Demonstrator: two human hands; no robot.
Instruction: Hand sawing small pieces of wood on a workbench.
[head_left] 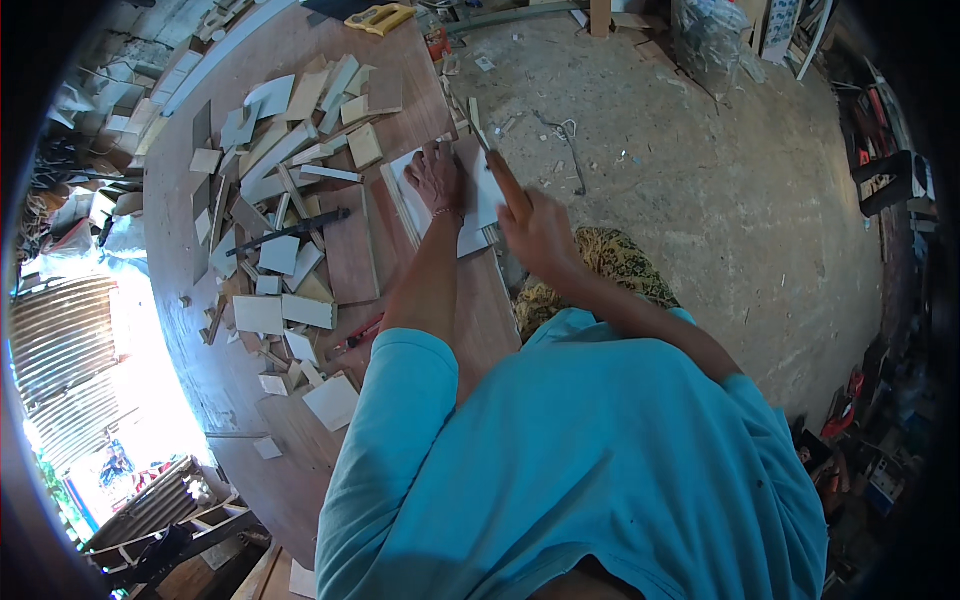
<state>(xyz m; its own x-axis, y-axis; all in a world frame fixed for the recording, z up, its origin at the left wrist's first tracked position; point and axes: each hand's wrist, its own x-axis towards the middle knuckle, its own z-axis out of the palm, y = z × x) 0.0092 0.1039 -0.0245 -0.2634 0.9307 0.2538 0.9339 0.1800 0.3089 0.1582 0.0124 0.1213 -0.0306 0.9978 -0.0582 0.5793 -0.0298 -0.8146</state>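
Note:
My left hand lies flat on a white board near the table's right edge, its fingers spread. Light wooden strips show along the board's side. Just right of the board, my right hand is closed round the brown wooden handle of a tool. A thin, dark metal part points up and away from that handle; its exact kind is hard to make out.
Many wood offcuts are heaped on the brown table to the left. A dark bar lies across them. Red-handled pliers or a similar tool rest by my left arm. A yellow-handled saw lies at the far end. Concrete floor stretches right.

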